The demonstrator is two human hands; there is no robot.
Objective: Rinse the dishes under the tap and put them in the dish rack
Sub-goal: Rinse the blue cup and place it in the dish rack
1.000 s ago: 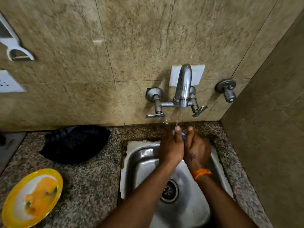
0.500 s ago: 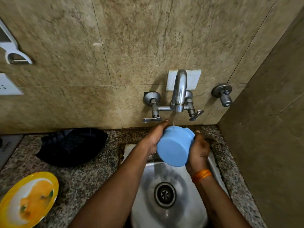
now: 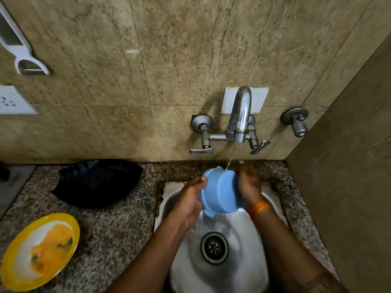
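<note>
At about eight o'clock on the granite desk (image 3: 110, 229) a yellow plate (image 3: 40, 251) smeared with orange food is seen, unrinsed and well apart from the sink (image 3: 239, 271); at ten o'clock a dark cloth (image 3: 97, 182) is heaped against the wall. No dish rack is shown.

The left hand (image 3: 190, 203) is curled against the nine o'clock side of a blue bowl (image 3: 220, 193), fingers wrapped round its wall. The bowl is held over the sink, just beneath the tap (image 3: 240, 115) at twelve o'clock, tipped on its side so that its base is turned toward the camera. A thin stream is caught on its upper edge and water is spilled from its lower rim toward the drain (image 3: 214, 248). The right hand (image 3: 248, 182) is cupped round the three o'clock side, touching the bowl, so the bowl is clasped between both hands.

The bowl is judged to be light, stiff plastic, unlikely to break but slick when wet. A hold across the rim and wall, with thumb inside if possible, is judged safer than pressure on the smooth curved sides alone.
</note>
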